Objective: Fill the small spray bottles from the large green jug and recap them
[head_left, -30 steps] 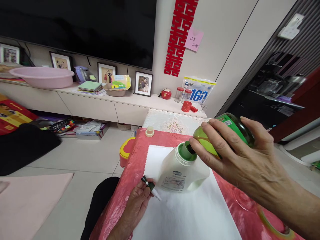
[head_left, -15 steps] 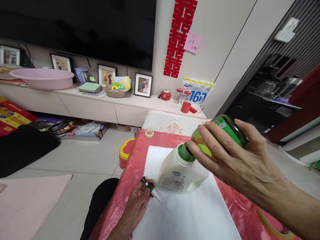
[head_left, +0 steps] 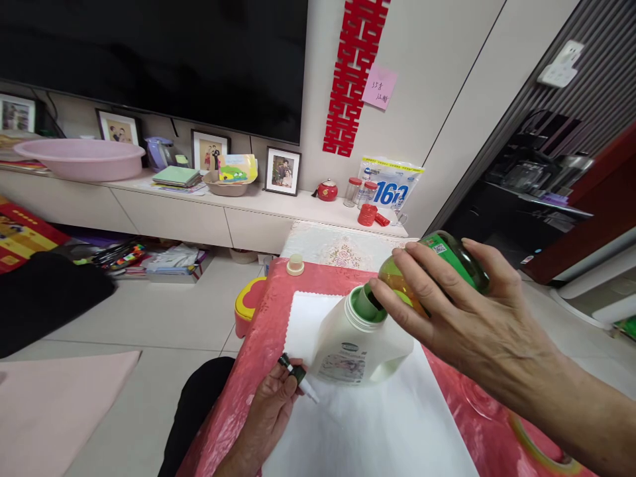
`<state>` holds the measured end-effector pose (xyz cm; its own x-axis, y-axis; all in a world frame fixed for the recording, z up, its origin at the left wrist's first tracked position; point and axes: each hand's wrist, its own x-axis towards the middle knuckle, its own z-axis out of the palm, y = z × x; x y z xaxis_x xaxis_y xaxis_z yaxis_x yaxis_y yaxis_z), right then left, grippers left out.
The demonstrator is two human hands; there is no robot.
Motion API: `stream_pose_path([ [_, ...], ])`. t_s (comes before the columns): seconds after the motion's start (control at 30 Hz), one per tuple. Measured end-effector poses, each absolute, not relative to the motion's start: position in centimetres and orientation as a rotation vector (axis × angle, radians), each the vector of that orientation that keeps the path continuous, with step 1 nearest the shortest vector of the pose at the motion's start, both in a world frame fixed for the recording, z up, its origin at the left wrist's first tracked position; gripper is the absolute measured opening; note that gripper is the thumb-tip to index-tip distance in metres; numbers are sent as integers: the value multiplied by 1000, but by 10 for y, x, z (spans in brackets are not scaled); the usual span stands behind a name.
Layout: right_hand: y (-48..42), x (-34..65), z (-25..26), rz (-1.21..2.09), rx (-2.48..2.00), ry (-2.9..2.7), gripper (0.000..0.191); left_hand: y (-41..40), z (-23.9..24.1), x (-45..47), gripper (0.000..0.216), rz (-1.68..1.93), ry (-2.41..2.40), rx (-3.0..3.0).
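My right hand (head_left: 462,311) is wrapped round a green bottle (head_left: 460,262) with amber liquid inside. This bottle is tipped steeply over, its neck at the green-lined mouth of a white detergent jug (head_left: 342,361). The jug stands upright on a white mat (head_left: 377,437). Pinched in my left hand (head_left: 271,397), left of the jug, is a dark pump head (head_left: 298,373) with a white stem pointing down to the right. The bottle's mouth is hidden inside the jug's opening. A pale cap (head_left: 295,265) sits at the far left of the table.
A red patterned cloth (head_left: 275,298) covers the table under the mat. At the right edge lies a roll of tape (head_left: 527,444). Behind, a low cabinet (head_left: 173,215) carries photo frames, jars and a pink basin (head_left: 84,162). A yellow and red stool (head_left: 244,301) stands left of the table.
The whole view has shifted slightly. Both hands keep their holds, and the bottle stays tipped into the jug's mouth, with hardly any movement.
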<state>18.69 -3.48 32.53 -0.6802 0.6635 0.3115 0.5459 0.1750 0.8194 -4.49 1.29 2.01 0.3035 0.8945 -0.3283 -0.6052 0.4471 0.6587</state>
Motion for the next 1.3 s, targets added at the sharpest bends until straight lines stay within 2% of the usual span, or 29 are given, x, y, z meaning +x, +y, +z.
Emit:
stream_pose_path([
  [0.17,-41,201,313,1335,1600,2312,53,12,19,-45,48,1044,725,478],
  [0.33,-64,223,294,1126,2010,2435,43,13,18,-45,47,1037,716,466],
  [0.5,-109,227,264,463,2380,2654,73,11,31,-42,45,1071,683,414],
  [0.67,-138,212,196,25,2265,2701,60,11,43,-43,40,1046,688,380],
  [0.8,-149,201,138,-83,2315,2557,63,10,57,-46,38,1025,705,363],
  [0.93,-152,199,108,-107,2331,2427,75,8,70,-46,36,1027,721,359],
  [1.1,-149,191,108,-150,2332,2413,83,4,74,-43,39,1008,752,394],
  [1.3,-145,170,121,-284,2326,2535,81,-9,81,-35,44,940,760,506],
])
